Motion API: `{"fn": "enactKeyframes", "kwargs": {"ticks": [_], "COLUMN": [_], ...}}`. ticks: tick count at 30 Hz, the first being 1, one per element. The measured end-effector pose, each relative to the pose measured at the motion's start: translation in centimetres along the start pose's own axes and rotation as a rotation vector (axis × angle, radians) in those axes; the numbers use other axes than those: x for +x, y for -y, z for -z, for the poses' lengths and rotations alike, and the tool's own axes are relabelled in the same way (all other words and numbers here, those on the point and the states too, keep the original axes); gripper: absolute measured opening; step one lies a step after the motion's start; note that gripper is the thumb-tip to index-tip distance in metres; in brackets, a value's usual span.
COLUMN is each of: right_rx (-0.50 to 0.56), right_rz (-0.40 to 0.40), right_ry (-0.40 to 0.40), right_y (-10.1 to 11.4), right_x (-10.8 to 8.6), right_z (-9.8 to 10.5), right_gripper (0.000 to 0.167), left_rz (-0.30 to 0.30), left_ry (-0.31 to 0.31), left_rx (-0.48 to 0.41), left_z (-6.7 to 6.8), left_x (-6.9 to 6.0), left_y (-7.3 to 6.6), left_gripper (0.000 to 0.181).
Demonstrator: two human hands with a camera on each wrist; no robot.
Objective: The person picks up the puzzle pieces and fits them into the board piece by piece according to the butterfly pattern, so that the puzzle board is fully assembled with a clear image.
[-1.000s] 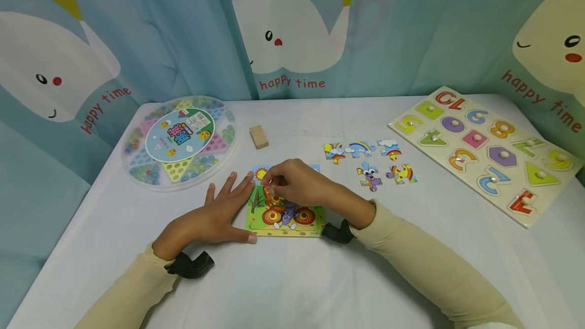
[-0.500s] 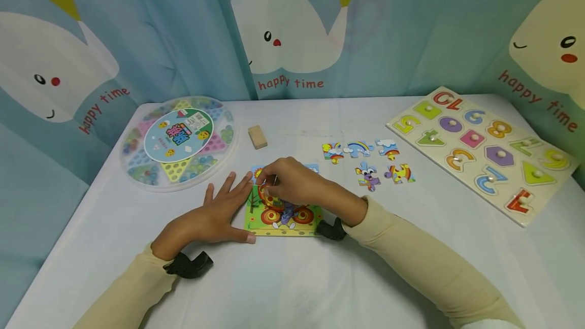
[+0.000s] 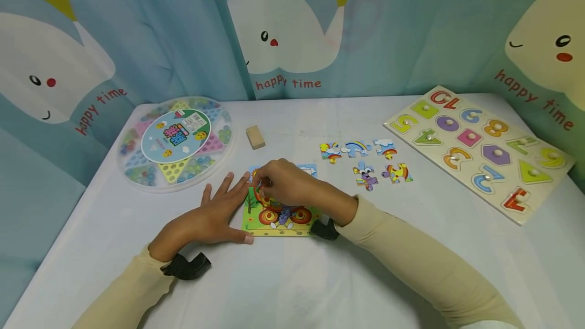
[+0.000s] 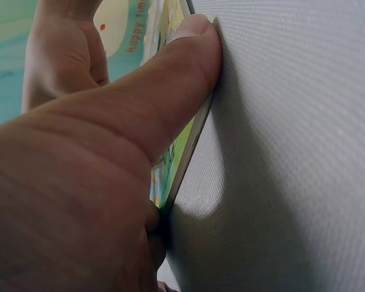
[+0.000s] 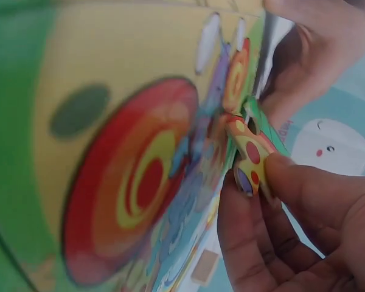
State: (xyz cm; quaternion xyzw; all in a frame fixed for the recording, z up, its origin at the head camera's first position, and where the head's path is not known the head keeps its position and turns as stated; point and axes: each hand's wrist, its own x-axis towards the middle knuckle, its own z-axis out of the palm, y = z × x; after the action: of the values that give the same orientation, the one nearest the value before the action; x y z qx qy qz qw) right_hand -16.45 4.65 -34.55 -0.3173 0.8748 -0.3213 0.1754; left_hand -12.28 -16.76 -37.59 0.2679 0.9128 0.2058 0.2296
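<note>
A picture puzzle board point(image 3: 281, 225) with a yellow-green scene and red spiral wheels lies flat before me. My left hand point(image 3: 205, 220) spreads along its left side, fingers straight, and in the left wrist view the thumb point(image 4: 176, 73) touches the board's edge. Over the board's upper left part, my right hand point(image 3: 288, 184) pinches a puzzle piece point(image 5: 253, 155) between thumb and fingers. That piece is yellow-orange with red dots and stands tilted against the board in the right wrist view. The head view mostly hides it behind the fingers.
Several loose puzzle pieces point(image 3: 364, 175) lie right of the board. A small wooden block point(image 3: 255, 137) sits behind it. At back left is a round clear bead case point(image 3: 175, 136); at right, a number-and-shape peg board point(image 3: 480, 151). A whale-print curtain point(image 3: 388, 29) hangs behind the table.
My right hand has shifted slightly left over the board, still pinching the piece. The left hand keeps its place on the board's side. The whole head view has drifted a little.
</note>
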Motion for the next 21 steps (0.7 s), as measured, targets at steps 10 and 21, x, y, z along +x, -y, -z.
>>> {"fn": "enactKeyframes", "kwargs": {"ticks": [10, 21], "right_rx": [-0.061, -0.139], "right_rz": [-0.035, -0.080], "right_ry": [-0.008, -0.024], "right_y": [0.31, 0.55], "right_x": [0.39, 0.66], "right_z": [-0.71, -0.85], "right_gripper": [0.019, 0.017], "left_rz": [-0.001, 0.007], "left_ry": [-0.001, -0.004], "left_rx": [-0.007, 0.004], "left_z": [0.03, -0.05], "left_x": [-0.09, 0.07], "left_y": [-0.04, -0.05], "left_gripper": [0.113, 0.114]}}
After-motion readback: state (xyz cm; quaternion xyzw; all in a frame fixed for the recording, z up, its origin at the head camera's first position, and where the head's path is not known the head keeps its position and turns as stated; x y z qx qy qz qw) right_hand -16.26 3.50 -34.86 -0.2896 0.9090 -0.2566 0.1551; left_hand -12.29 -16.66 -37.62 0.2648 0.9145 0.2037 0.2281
